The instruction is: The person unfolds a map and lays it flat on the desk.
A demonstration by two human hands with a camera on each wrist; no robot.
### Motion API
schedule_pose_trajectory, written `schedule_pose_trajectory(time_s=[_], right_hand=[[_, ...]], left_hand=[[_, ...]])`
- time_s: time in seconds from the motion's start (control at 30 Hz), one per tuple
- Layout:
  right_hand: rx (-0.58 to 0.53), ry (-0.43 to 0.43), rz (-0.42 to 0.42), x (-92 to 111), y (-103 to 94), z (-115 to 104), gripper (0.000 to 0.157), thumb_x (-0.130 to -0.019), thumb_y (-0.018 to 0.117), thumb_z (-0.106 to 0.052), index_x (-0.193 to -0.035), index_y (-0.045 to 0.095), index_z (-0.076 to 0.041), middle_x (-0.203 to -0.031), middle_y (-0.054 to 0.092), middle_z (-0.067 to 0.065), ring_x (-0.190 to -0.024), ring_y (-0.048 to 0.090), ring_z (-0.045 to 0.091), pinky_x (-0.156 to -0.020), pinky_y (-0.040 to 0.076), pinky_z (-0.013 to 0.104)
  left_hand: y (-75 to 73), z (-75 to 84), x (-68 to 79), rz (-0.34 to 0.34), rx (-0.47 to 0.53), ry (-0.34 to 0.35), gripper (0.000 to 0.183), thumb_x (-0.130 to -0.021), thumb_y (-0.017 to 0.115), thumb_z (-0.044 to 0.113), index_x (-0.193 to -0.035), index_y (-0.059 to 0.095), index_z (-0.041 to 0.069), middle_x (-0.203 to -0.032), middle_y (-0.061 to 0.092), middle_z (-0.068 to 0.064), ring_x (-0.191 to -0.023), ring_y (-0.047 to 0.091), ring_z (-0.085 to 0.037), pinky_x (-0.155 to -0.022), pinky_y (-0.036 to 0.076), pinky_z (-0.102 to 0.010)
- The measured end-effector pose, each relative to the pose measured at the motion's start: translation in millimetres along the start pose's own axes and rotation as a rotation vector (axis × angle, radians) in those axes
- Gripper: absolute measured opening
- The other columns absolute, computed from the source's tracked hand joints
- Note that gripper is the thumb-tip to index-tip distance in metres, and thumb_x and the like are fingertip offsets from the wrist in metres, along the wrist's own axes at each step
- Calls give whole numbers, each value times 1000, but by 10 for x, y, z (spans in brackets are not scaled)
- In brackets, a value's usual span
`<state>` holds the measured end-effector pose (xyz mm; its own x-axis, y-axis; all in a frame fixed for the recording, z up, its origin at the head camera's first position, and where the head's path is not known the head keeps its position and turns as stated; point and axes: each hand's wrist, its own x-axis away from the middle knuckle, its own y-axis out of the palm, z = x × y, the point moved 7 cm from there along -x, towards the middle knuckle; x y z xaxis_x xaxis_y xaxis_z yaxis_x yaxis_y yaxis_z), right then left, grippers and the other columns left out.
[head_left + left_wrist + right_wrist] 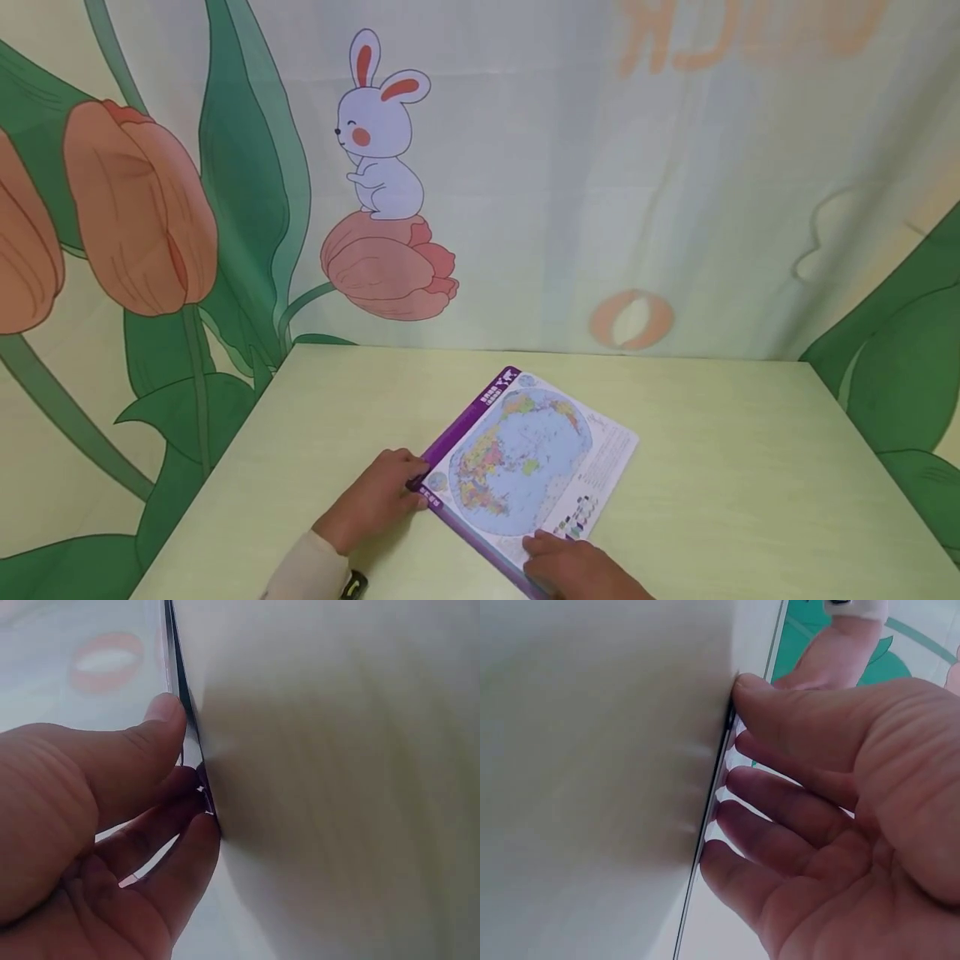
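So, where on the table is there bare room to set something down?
The table is bare between the map and the table's right edge, and, beyond the left hand, between map and left edge. Crowded: the map's left corner, at that hand, and near end, by the right hand.

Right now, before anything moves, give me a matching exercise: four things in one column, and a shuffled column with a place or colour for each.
Things:
1. Map
2. Left hand
3. Rabbit
4. Right hand

Places and colours:
A. White, on a pink tulip
B. At the near end of the sheet, closest to the head camera
C. Mostly blue oval, with purple along two edges
D. At the purple corner on the sheet's left

Pairs: 1-C, 2-D, 3-A, 4-B
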<state>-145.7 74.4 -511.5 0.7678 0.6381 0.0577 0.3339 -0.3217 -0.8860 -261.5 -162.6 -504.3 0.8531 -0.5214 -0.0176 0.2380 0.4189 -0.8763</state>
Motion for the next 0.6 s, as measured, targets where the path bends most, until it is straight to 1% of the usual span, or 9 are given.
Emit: schedule_pose_trajectory(time_s=[0.1,0.13,0.23,0.3,0.37,0.47,0.6], right_hand=[[-38,43,-17,63,-20,70,42,-92,75,-48,-117,78,-14,-139,71,10,-133,65,32,-110,54,41],[-54,72,-29,82,-33,84,40,-93,76,-44,-120,78,-15,-141,70,8,-135,64,31,-111,53,40],[-30,59,-9,139,-93,102,32,-93,78,-28,-121,77,-14,-140,70,8,-134,65,31,-110,53,41],[-15,49,2,174,-133,130,32,-92,78,-20,-123,77,-12,-140,70,9,-134,65,30,-110,54,41],[-14,49,6,206,-166,179,33,-92,78,-16,-124,76,-9,-140,70,10,-135,64,30,-110,54,40],[-39,83,-1,244,-195,278,37,-91,79,-18,-127,75,-8,-142,69,10,-136,63,29,-110,54,39],[-29,119,14,291,-232,400,38,-90,82,-24,-126,76,-12,-143,68,8,-133,65,30,-107,55,41]], left_hand=[[6,48,22,-12,-6,-23,37,-89,84,15,-123,75,3,-113,69,-10,-106,58,-23,-98,54,-50],[8,60,30,-16,-12,-27,36,-89,84,16,-121,76,3,-111,69,-9,-104,58,-23,-97,54,-50],[18,98,52,-19,-45,-22,32,-87,85,17,-115,77,5,-104,68,-7,-98,58,-21,-90,55,-46],[34,125,64,-22,-83,-8,32,-86,87,21,-112,78,5,-99,66,-6,-93,56,-19,-85,54,-43],[47,160,78,-21,-109,0,33,-85,88,23,-110,78,5,-94,64,-4,-88,55,-18,-80,53,-40],[65,230,112,-24,-135,7,34,-85,88,27,-108,78,4,-89,62,-3,-82,52,-16,-75,50,-36],[107,322,165,-22,-158,11,30,-84,89,30,-97,77,5,-86,60,-1,-78,49,-14,-71,48,-33]])
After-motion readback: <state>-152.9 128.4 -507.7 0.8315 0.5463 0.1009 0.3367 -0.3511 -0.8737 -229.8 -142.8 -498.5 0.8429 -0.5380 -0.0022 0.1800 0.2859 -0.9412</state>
